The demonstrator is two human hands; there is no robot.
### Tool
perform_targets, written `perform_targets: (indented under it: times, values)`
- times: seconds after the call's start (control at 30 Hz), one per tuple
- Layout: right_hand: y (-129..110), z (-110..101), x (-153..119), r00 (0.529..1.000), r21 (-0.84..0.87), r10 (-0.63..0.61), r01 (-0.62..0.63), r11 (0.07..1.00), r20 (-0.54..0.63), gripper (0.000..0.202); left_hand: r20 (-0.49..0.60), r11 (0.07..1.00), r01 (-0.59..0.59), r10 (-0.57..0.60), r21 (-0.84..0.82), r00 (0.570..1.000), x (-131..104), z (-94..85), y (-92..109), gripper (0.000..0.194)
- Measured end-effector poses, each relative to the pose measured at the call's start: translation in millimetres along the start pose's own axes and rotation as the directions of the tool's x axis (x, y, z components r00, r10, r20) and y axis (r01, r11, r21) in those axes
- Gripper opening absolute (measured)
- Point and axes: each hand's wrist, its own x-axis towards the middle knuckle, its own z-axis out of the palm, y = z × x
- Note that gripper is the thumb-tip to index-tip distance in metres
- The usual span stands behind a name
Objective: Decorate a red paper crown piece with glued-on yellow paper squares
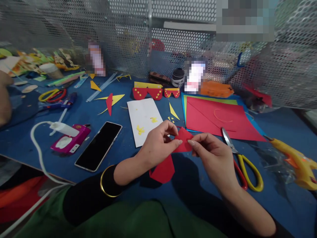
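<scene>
Between my two hands is a small red paper piece, held just above the blue table. My left hand pinches its left side between thumb and fingers. On the right edge, the thumb and fingertips of my right hand pinch it too. Another red paper piece lies under my left wrist. Beyond my left hand, a white sheet carries small yellow paper bits. Scissors with red and yellow handles lie beside my right hand, blades pointing away.
Red mask-shaped cutouts with yellow dots stand behind the white sheet. Coloured sheets are stacked back right. A yellow glue gun lies far right. On the left are a black-screened phone and a magenta power socket with a white cable.
</scene>
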Motion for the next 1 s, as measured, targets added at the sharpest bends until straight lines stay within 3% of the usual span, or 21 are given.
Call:
perform_targets:
  times: [0.1,0.17,0.27,0.37,0.53,1.0]
  values:
    - [0.9,-1.1,-0.2,0.999,-0.043,-0.041,0.04,0.998,-0.027,0.014,0.054,0.999,-0.001,-0.002,0.048,0.999,-1.5,-0.7,0.3,0.005]
    - [1.5,-2.4,-0.2,0.986,-0.14,-0.154,0.144,0.98,-0.061,0.011,0.048,0.995,0.02,-0.025,0.1,0.999,-1.8,-0.5,0.5,0.01]
    - [2.2,-4.5,-0.6,0.919,-0.353,-0.384,0.333,0.874,-0.083,0.01,0.033,0.986,0.04,-0.046,0.161,0.998,-2.5,0.6,1.6,0.016]
    - [3.2,-5.4,-1.5,0.866,-0.461,-0.5,0.438,0.772,-0.015,0.01,0.057,0.985,0.023,-0.034,0.169,0.998,-3.9,1.8,2.6,0.018]
    - [5.2,-4.6,-3.5,0.851,-0.462,-0.522,0.487,0.741,0.06,0.007,0.084,0.991,0.006,-0.017,0.133,0.996,-5.2,1.4,2.3,0.016]
    - [2.2,-4.7,-4.0,0.805,-0.43,-0.59,0.554,0.713,0.058,0.008,0.141,0.988,0.144,-0.136,-0.054,0.981,-3.6,-0.8,-0.4,0.018]
